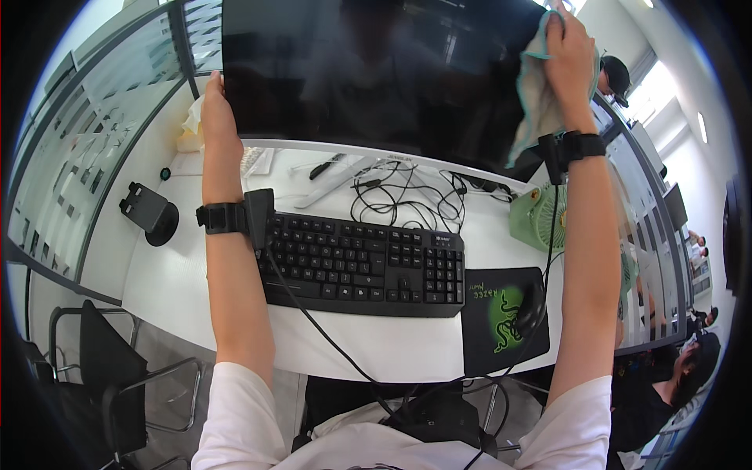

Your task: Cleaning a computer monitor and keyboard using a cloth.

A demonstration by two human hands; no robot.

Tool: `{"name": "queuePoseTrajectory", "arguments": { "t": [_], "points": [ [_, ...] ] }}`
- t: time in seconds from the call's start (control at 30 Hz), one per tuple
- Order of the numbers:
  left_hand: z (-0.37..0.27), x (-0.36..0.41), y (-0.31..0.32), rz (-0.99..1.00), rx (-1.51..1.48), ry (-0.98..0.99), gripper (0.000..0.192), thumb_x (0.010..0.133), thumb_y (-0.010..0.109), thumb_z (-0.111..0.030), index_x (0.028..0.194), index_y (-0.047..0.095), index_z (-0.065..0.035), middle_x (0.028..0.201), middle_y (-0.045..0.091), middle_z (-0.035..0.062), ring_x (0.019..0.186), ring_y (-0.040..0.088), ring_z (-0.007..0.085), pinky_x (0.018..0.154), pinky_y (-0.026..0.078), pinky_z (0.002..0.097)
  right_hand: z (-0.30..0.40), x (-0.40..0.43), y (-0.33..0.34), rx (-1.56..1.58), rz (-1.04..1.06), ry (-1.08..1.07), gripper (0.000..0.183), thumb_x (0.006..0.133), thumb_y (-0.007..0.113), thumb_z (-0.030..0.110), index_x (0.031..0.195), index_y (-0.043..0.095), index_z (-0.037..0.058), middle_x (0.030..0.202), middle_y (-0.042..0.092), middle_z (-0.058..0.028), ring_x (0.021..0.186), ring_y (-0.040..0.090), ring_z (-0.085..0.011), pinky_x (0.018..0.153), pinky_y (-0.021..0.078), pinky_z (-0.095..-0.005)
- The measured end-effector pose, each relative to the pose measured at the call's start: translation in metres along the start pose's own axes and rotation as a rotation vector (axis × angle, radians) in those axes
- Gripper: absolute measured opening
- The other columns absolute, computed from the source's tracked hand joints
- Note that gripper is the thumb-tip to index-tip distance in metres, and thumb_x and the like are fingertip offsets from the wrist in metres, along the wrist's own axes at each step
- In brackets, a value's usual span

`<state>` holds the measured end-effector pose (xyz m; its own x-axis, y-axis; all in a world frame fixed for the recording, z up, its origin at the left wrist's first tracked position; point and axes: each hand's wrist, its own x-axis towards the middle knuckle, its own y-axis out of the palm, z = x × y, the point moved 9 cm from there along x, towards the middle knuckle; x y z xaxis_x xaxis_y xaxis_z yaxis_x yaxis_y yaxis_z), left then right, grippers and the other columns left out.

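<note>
A wide black monitor (376, 76) with a pale lower bezel stands before me. At its left edge rests my left hand (218, 111), seen from the side, its fingers partly hidden along the monitor's side. My right hand (570, 59) grips a light cloth (531, 100) with a turquoise border at the upper right corner of the screen. The cloth hangs down over the monitor's right edge. Each wrist wears a black strap with a small device and a cable.
Below the monitor lie a black keyboard (364, 264), tangled black cables (405, 197) and a black marker (323, 168). A black mouse (530, 308) sits on a mouse pad (479, 329). A green fan (529, 217) stands right, a phone stand (154, 214) left. Glass partitions flank the white desk (364, 346).
</note>
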<state>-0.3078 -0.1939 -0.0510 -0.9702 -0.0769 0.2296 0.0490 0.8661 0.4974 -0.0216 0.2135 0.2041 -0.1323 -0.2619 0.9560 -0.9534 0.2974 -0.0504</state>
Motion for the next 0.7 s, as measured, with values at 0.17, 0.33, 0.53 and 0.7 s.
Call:
{"name": "queuePoseTrajectory", "arguments": {
  "t": [0.17,0.33,0.53,0.7],
  "points": [
    [0.011,0.012,-0.007,0.044,-0.035,-0.047,0.074,0.104,0.048,-0.05,0.156,0.039,0.0013,0.164,0.037,0.0136,0.152,0.031,0.0234,0.124,0.019,0.0363,0.003,0.015,0.024,-0.008,0.096,0.095,0.034,0.104,0.047,0.031,0.116,0.07,0.0081,0.117,0.07,-0.0173,0.109,0.063,-0.0393,0.096,0.0471,-0.0491],
    [0.01,0.003,0.0,0.056,0.04,-0.058,0.08,0.104,0.049,-0.053,0.159,0.032,0.0032,0.167,0.03,0.0171,0.155,0.024,0.0264,0.126,0.015,0.039,0.08,0.036,0.028,-0.058,0.292,-0.026,0.028,0.102,0.052,0.023,0.113,0.065,0.0021,0.109,0.068,-0.0188,0.106,0.064,-0.0391,0.093,0.0494,-0.0486],
    [0.0,-0.015,0.012,0.038,-0.014,-0.041,0.075,0.102,0.053,-0.051,0.155,0.042,0.0009,0.16,0.042,0.0125,0.149,0.034,0.0234,0.124,0.018,0.0372,0.181,0.063,0.02,0.207,-0.013,-0.079,0.016,0.094,0.058,0.02,0.095,0.061,0.0038,0.091,0.063,-0.0166,0.091,0.063,-0.0352,0.083,0.0487,-0.0478],
    [0.003,-0.009,0.007,0.052,0.007,-0.053,0.071,0.104,0.05,-0.053,0.153,0.046,-0.0009,0.156,0.048,0.0108,0.146,0.04,0.0239,0.123,0.021,0.0382,0.203,0.068,0.031,0.189,-0.045,-0.085,0.018,0.096,0.057,0.021,0.096,0.062,0.0039,0.094,0.064,-0.0152,0.096,0.062,-0.0335,0.086,0.047,-0.0464]
  ]
}}
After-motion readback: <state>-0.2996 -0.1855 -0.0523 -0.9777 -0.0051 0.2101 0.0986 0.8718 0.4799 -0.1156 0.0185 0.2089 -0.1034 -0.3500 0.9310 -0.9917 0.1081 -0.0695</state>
